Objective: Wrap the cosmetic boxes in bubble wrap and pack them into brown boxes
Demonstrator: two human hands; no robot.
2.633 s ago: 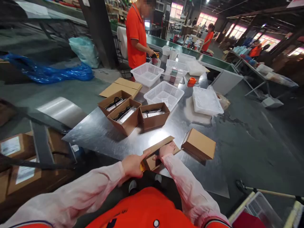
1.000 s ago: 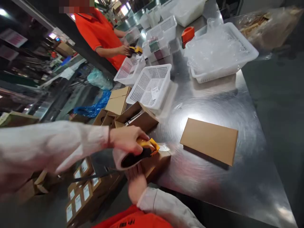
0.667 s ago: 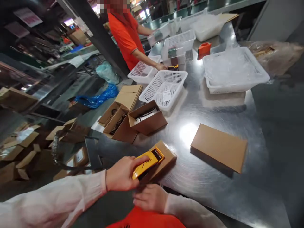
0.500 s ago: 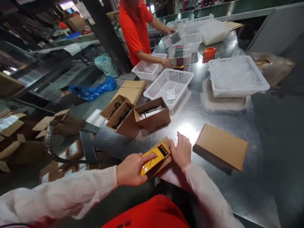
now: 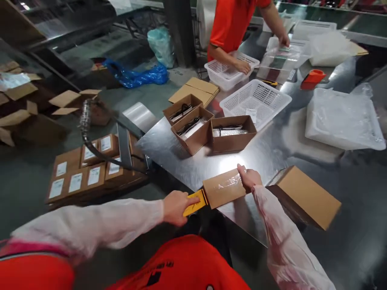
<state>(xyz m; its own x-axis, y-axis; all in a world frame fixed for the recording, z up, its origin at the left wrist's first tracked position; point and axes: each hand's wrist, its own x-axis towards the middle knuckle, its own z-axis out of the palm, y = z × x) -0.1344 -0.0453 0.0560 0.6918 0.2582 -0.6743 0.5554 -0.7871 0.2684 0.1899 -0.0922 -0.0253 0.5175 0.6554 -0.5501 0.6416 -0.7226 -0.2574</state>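
Observation:
My left hand (image 5: 176, 207) is wrapped around a yellow tape dispenser (image 5: 193, 204), whose dark front end meets the left end of a closed cardboard box (image 5: 222, 189). A shiny strip of clear tape (image 5: 231, 181) runs along the top of that box. At the box's right end, my right hand (image 5: 250, 178) grips it, thumb on top. The box is at the near edge of the metal table (image 5: 169, 151). Another closed cardboard box (image 5: 310, 195) lies to the right of my right hand.
Beyond my hands are several open cardboard boxes (image 5: 234, 143) with cables and wrapped items inside. White baskets (image 5: 256, 100), flattened cardboard (image 5: 195, 90) and an orange tool (image 5: 313, 78) lie farther back. A co-worker's hand (image 5: 242, 67) touches a basket. Labelled boxes (image 5: 68, 177) stand at lower left.
The view has swung left. The tape dispenser has gone from over the box to its left end, and tape now shows on top. My right hand has closed on the box's right end.

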